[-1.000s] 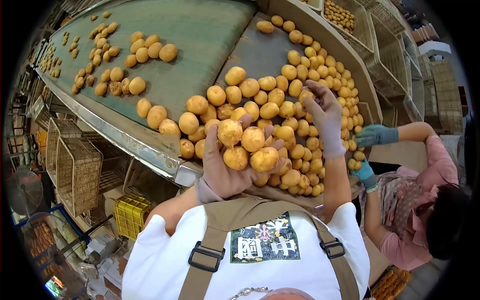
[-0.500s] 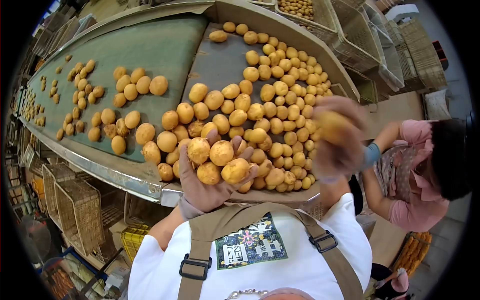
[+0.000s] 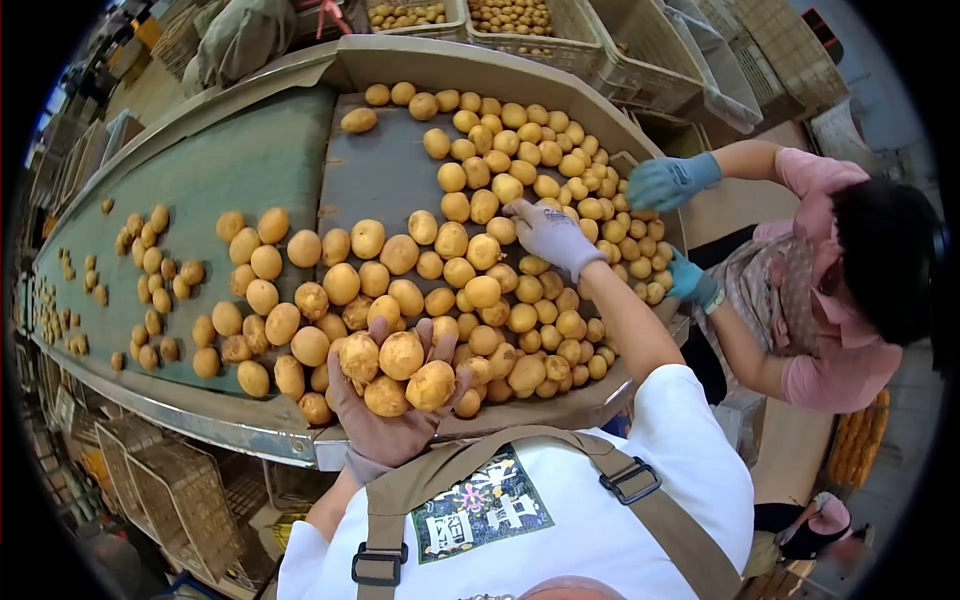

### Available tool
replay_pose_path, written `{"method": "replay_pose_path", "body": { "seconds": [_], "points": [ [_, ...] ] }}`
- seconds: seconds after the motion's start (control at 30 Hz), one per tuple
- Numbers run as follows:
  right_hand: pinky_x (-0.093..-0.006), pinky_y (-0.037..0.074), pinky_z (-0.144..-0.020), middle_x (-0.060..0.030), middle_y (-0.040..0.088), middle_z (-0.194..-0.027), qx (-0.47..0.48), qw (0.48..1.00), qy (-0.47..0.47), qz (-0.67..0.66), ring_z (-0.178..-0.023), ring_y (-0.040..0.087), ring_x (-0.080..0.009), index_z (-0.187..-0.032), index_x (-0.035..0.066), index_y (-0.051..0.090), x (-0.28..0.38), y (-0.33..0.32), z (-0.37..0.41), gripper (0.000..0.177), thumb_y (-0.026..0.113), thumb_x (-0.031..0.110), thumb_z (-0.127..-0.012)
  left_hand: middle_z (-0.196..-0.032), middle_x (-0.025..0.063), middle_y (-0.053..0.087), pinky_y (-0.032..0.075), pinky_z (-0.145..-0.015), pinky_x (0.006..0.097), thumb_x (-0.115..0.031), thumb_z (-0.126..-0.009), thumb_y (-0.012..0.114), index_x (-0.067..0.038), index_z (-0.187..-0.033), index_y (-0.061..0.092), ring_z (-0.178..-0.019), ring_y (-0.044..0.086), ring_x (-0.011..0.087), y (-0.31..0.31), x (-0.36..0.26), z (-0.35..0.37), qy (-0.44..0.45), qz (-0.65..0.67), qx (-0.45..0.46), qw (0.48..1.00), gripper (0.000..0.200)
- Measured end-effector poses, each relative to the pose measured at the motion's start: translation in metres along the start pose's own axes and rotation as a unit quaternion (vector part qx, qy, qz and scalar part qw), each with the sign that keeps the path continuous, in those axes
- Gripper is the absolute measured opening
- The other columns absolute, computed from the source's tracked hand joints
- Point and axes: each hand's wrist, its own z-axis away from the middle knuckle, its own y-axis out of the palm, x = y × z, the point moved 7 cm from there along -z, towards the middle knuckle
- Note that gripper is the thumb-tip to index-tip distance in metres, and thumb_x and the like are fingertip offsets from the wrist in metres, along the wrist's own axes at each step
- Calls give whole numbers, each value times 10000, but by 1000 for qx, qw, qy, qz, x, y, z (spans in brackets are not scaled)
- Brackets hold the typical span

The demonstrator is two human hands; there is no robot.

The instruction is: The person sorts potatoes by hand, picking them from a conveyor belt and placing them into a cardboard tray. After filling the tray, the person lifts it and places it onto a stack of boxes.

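My left hand (image 3: pixel 385 432), in a brownish glove, is palm up at the near edge of the sorting table. Its fingers curl around several round yellow potatoes (image 3: pixel 402 355) resting in the palm. Over the middle of the potato pile (image 3: pixel 530 318) is my right hand (image 3: pixel 552 238), in a pale glove. Its fingers stretch to the left, and the tips touch or nearly touch potatoes there. No potato shows in that hand, though the palm side is hidden.
A green conveyor belt (image 3: pixel 215 165) with scattered potatoes comes in from the left. At right, a co-worker's two blue-gloved hands (image 3: pixel 672 182) are by the pile's far end. Plastic crates (image 3: pixel 640 75) stand behind the raised rim, and others (image 3: pixel 180 480) below left.
The potato in my right hand is gone from it, and the hand has moved left over the pile. My left hand still holds potatoes. The co-worker's hands now reach the pile, and the view has shifted.
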Motion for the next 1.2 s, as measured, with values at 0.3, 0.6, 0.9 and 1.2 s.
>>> {"method": "replay_pose_path", "body": {
  "seconds": [0.3,0.6,0.9,1.2],
  "points": [
    [-452,523,-909,-191,700,-1191,-85,989,121,15,-1035,692,-374,-1415,139,558,-105,-43,-16,513,540,392,-969,-1567,42,451,328,-1161,602,-699,-966,439,-380,-1436,554,-1437,431,294,-2,-7,3,9,-27,12,1000,579],
    [-300,476,-926,-78,649,-1104,-129,966,42,-221,-996,599,-148,-1279,74,619,-122,-31,-36,427,685,238,-890,-1523,53,495,344,-1155,605,-720,-964,420,-358,-1412,577,-1403,476,283,-3,-3,4,10,-19,7,1000,598],
    [-302,544,-855,-70,676,-1150,-670,683,-289,-33,-967,669,-205,-1178,62,655,69,-260,102,247,669,173,-958,-1464,54,549,380,-1128,620,-729,-926,488,-359,-1380,588,-1326,547,313,-4,-1,4,7,5,-53,999,594],
    [-250,549,-779,-68,687,-1166,-387,812,-174,-400,-837,649,-91,-1221,-31,668,9,-196,-17,247,594,60,-1004,-1541,63,475,337,-1147,621,-720,-961,423,-342,-1416,570,-1377,500,307,-3,-6,8,44,28,5,999,609]
  ]
}}
